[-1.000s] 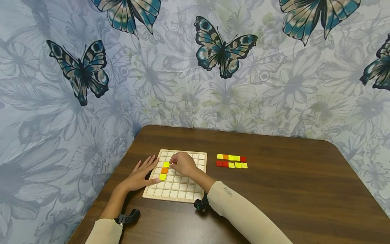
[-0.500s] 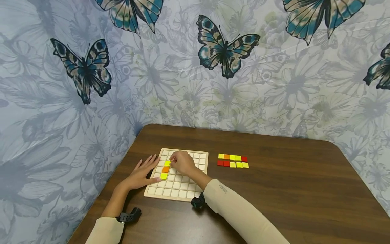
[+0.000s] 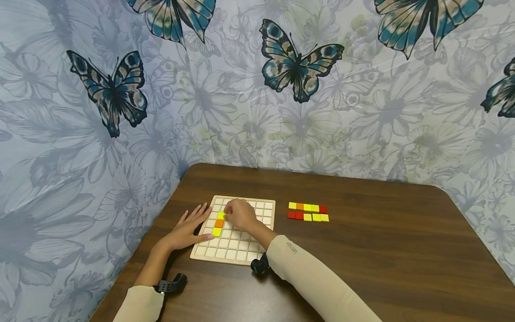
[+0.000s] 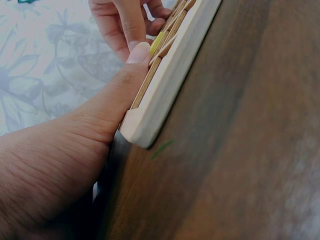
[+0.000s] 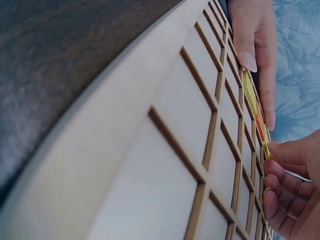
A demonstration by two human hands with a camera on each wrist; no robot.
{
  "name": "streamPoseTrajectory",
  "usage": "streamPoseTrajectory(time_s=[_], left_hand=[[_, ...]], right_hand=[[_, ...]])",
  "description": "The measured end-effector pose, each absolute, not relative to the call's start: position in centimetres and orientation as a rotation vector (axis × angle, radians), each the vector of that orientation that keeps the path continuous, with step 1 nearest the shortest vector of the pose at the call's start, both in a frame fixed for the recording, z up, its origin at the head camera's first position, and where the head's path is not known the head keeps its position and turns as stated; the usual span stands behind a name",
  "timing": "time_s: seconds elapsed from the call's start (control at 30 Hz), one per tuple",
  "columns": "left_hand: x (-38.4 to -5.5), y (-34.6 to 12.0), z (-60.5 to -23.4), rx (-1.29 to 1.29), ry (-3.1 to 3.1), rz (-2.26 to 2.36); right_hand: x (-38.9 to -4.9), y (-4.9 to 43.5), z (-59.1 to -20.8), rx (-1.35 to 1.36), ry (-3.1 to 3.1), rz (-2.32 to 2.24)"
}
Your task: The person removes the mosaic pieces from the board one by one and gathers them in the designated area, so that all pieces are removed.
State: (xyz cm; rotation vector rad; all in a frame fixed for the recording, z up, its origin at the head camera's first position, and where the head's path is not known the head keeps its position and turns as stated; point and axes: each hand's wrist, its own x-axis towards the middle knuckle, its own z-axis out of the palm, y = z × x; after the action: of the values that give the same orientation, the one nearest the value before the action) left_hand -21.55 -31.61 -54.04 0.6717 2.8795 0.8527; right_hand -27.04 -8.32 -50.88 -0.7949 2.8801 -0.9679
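Note:
A pale wooden grid board (image 3: 231,255) lies on the table, divided into many small square cells. Along one column near its left side sit a yellow tile (image 3: 221,215), an orange tile (image 3: 219,223) and a nearer yellow tile (image 3: 217,232). My right hand (image 3: 241,214) reaches over the board, its thumb and finger pinching at the farthest yellow tile (image 5: 266,151); the other fingers are curled. My left hand (image 3: 187,230) rests spread on the board's left edge, fingers straight. Its thumb tip (image 4: 138,53) lies near the closest yellow tile.
Two short rows of loose tiles in yellow, orange and red lie right of the board: a back row (image 3: 307,207) and a front row (image 3: 307,217). The brown table (image 3: 382,250) meets a butterfly-patterned cloth (image 3: 225,112) behind and at left.
The right forearm has shifted slightly left and the wrist has turned a little, with the fingertips staying at the far yellow tile. The left hand keeps its place on the board.

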Motion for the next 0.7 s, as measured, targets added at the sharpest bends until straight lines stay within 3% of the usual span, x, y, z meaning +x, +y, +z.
streamPoseTrajectory(time_s=[0.7], left_hand=[[-21.49, -31.63, -54.03, 0.675, 2.888, 0.846]], right_hand=[[-26.74, -8.50, -51.25, -0.810, 2.777, -1.409]])
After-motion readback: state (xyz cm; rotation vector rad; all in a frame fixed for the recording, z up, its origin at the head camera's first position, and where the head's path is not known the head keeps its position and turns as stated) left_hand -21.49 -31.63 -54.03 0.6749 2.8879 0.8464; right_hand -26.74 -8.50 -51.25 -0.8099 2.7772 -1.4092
